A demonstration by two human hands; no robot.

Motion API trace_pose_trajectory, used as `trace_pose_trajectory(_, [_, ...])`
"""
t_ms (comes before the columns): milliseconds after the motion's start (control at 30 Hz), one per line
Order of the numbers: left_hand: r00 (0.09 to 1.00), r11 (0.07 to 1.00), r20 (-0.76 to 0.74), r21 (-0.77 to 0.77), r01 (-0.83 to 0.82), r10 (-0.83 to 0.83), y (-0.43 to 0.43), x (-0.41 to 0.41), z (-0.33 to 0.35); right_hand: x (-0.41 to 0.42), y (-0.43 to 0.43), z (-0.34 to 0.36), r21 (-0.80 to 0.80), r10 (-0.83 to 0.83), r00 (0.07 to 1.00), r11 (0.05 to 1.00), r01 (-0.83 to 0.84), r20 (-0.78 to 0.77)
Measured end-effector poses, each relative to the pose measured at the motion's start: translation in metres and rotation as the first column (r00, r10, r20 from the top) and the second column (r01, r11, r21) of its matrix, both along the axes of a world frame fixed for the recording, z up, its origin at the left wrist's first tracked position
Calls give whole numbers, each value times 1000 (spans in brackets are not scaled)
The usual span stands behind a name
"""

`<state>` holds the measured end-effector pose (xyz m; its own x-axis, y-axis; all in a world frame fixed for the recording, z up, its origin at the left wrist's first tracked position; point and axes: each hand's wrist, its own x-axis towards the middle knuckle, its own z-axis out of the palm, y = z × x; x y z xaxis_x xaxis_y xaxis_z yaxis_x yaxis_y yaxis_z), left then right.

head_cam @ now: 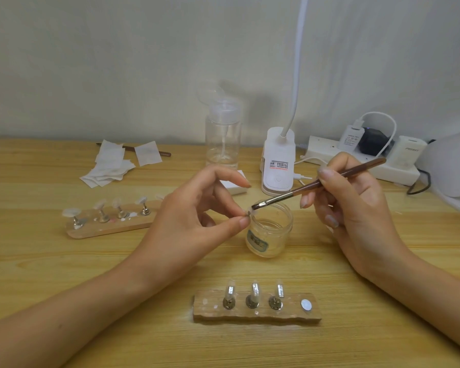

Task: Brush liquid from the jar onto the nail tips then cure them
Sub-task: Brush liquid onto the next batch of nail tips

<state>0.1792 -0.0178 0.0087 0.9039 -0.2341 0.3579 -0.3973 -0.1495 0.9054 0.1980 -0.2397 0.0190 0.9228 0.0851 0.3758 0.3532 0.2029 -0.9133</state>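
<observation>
My left hand (197, 219) pinches a small clear nail tip (251, 212) between thumb and a finger, just above the rim of the open glass jar (268, 232). My right hand (356, 205) grips a brown-handled brush (316, 184), and its bristles touch the nail tip. In front, a wooden holder (255, 313) carries three nail tips on metal stands and one bare magnet. A second wooden holder (109, 221) with several tips lies at the left.
A clear pump bottle (222, 134) and a white clip lamp (278, 160) stand behind the jar. White wipes (112, 163) lie at the back left. A power strip (356, 158) with plugs and a white curing lamp (452, 168) sit at the right.
</observation>
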Motion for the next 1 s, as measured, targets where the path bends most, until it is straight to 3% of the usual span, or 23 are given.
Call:
trace_pose_trajectory(200, [1000, 1000, -2, 6, 3, -3, 0, -1, 0, 0, -1, -1, -34, -84, 996, 996, 83, -41])
trace_pose_trajectory(367, [1000, 1000, -9, 5, 8, -8, 0, -1, 0, -2, 1, 0, -17, 7, 999, 1000, -6, 35])
trace_pose_trajectory(567, [1000, 1000, -19, 10, 17, -17, 0, -1, 1, -2, 0, 1, -42, -81, 997, 996, 81, -9])
trace_pose_trajectory(767, [999, 1000, -22, 10, 28, -28, 0, 0, 1, -4, 1, 0, -36, 9, 998, 999, -7, 56])
trace_pose_trajectory(1000, [999, 999, -23, 9, 33, -33, 0, -1, 1, -2, -1, 0, -12, -75, 997, 997, 76, 34])
